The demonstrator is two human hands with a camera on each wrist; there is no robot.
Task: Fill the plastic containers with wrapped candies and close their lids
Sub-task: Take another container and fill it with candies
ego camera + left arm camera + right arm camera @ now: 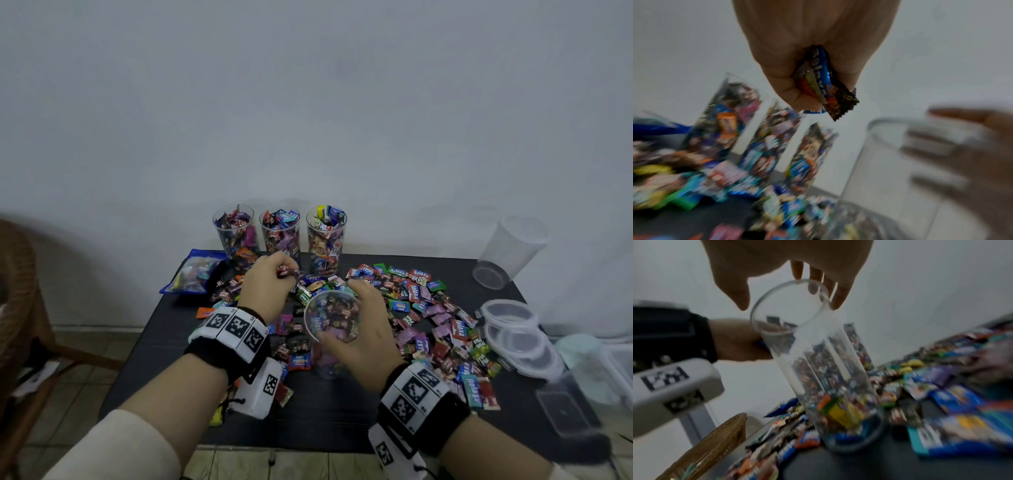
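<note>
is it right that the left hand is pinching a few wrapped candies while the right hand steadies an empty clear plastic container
Not quite: the clear plastic container is not empty. The right wrist view shows wrapped candies already in its bottom. The rest holds: the left hand pinches a few wrapped candies and the right hand steadies it.

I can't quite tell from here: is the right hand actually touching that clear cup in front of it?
Touching. In the right wrist view, the right hand has fingertips against the rim of the clear container, thumb on the opposite side, steadying it upright.
</note>
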